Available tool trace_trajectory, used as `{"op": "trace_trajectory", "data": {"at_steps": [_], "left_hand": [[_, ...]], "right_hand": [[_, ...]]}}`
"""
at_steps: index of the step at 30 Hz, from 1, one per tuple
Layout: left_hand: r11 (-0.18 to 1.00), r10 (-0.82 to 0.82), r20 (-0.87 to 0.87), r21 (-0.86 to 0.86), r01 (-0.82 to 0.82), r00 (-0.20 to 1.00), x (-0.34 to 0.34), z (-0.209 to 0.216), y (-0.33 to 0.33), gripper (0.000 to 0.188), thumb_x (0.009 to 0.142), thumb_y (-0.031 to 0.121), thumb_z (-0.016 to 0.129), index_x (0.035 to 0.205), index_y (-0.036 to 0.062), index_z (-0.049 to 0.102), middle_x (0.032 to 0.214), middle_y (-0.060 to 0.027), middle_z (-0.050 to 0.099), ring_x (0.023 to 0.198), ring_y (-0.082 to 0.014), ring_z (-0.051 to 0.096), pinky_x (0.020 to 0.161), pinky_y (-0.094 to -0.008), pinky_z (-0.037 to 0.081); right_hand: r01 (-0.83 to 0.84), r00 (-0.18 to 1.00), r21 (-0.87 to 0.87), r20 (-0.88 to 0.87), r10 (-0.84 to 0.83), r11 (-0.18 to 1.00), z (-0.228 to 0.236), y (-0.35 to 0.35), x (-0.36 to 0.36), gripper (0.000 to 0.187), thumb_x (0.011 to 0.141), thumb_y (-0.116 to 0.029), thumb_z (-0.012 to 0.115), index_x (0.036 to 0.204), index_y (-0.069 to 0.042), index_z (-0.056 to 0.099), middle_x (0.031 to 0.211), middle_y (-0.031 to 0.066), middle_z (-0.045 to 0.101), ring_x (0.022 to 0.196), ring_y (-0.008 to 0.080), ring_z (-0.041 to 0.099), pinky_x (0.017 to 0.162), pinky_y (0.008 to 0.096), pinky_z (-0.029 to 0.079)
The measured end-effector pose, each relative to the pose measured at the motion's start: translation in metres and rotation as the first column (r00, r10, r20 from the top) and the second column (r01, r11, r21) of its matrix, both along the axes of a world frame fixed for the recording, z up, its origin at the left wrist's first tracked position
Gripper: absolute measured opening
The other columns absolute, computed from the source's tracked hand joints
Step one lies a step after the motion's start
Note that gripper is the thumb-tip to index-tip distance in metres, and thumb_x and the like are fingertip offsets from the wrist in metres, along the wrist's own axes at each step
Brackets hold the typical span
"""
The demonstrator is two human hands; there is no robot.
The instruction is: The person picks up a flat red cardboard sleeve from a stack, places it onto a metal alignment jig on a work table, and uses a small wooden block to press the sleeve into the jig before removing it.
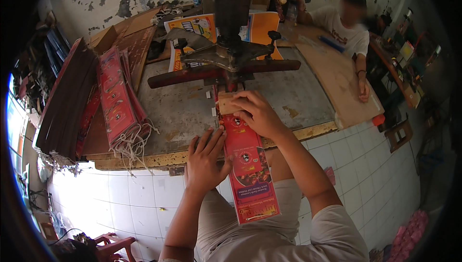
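A long red printed strip of card or paper [248,165] runs from under the press to beyond the table's front edge, its near end above my lap. My left hand [206,158] rests beside its left edge, fingers stretched out and slightly apart, fingertips touching the strip's border. At the strip's far end, my right hand [260,116] has bent fingers and thumb on a small light wooden block [226,104]. Directly behind the block stands the dark metal press [231,52], with a wide reddish crossbar [185,77]. The strip's far end is partly hidden by block and hand.
To the left lie red printed bundles [115,103] with loose white strings [132,141] and a tall dark stack [65,103]. Colourful printed sheets [264,26] lie behind the press. A co-worker [344,26] sits at the far right by a brown board [332,79].
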State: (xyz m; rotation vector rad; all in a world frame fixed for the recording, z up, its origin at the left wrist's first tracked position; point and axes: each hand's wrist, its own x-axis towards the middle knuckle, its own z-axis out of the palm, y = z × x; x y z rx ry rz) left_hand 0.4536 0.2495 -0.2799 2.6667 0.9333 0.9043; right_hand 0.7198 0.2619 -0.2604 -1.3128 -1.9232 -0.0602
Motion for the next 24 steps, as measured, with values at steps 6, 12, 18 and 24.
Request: {"op": "trace_trajectory", "data": {"at_steps": [6, 12, 18, 24], "left_hand": [[1.0, 0.005, -0.003, -0.002, -0.005, 1.0, -0.0003, 0.0005, -0.0009, 0.065, 0.091, 0.03, 0.073, 0.151, 0.0068, 0.068, 0.162, -0.01, 0.065, 0.151, -0.0374, 0.057, 0.126, -0.0614, 0.039], [1.0, -0.001, 0.009, -0.002, 0.001, 1.0, -0.001, 0.0003, -0.0011, 0.066, 0.09, 0.03, 0.073, 0.151, 0.0067, 0.068, 0.163, -0.0104, 0.064, 0.152, -0.0376, 0.057, 0.126, -0.0619, 0.039], [1.0, -0.007, 0.007, 0.003, 0.007, 1.0, -0.0013, -0.0009, -0.0015, 0.066, 0.091, 0.029, 0.073, 0.152, 0.0062, 0.067, 0.164, -0.0109, 0.063, 0.152, -0.0382, 0.056, 0.126, -0.0624, 0.038], [1.0, -0.011, -0.002, 0.016, 0.011, 1.0, -0.0014, 0.0008, -0.0019, 0.065, 0.094, 0.031, 0.072, 0.153, 0.005, 0.066, 0.164, -0.0122, 0.063, 0.152, -0.0385, 0.056, 0.126, -0.062, 0.039]], "right_hand": [[0.003, 1.0, -0.002, -0.018, -0.003, 1.0, -0.0007, 0.0019, -0.0006, 0.036, 0.093, -0.008, 0.086, 0.128, -0.006, 0.078, 0.137, 0.0061, 0.066, 0.129, 0.0305, 0.065, 0.108, 0.0436, 0.058], [0.028, 0.999, -0.007, -0.041, -0.028, 1.0, -0.0021, 0.0003, -0.0029, 0.036, 0.094, -0.011, 0.087, 0.127, -0.005, 0.077, 0.137, 0.0063, 0.066, 0.129, 0.0307, 0.065, 0.108, 0.0447, 0.058], [0.03, 0.999, 0.026, -0.036, -0.029, 0.999, -0.0009, -0.0013, -0.0047, 0.034, 0.094, -0.013, 0.086, 0.126, -0.005, 0.077, 0.136, 0.007, 0.067, 0.127, 0.0319, 0.065, 0.108, 0.0463, 0.057], [0.047, 0.999, 0.029, -0.021, -0.046, 0.998, -0.0018, -0.0026, -0.0051, 0.035, 0.095, -0.014, 0.085, 0.128, -0.005, 0.077, 0.137, 0.0067, 0.067, 0.128, 0.0317, 0.066, 0.108, 0.046, 0.057]]}}
